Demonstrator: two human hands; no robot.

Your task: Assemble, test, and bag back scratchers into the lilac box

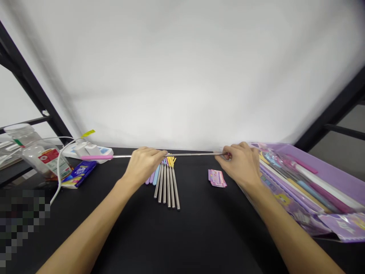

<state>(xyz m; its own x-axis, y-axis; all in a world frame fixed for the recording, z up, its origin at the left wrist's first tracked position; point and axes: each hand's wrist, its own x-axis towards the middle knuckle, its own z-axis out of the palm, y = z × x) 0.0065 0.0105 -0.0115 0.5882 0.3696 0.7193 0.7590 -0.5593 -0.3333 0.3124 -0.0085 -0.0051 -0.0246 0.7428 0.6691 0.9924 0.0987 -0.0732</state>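
A thin, extended telescopic back scratcher (189, 154) lies level across both hands, its pink handle (97, 157) pointing left. My left hand (142, 163) is closed around the metal shaft near the handle. At the other end, my right hand (242, 163) pinches the tip, where a bit of dark pink shows between the fingers; the head's shape is hidden. Below and between the hands, several collapsed back scratchers (169, 186) lie fanned out on the black table, with metal shafts and yellow, blue and purple parts. A small stack of pink and purple cards (217, 178) rests left of my right wrist.
On the right stands a purple bin (285, 148) holding several packaged, colourful rods (310, 186). To the left are a clear plastic jar (42, 152), a blue and yellow packet (80, 174), a white power strip (105, 150) and a white cable (59, 167). A white wall (182, 76) rises behind.
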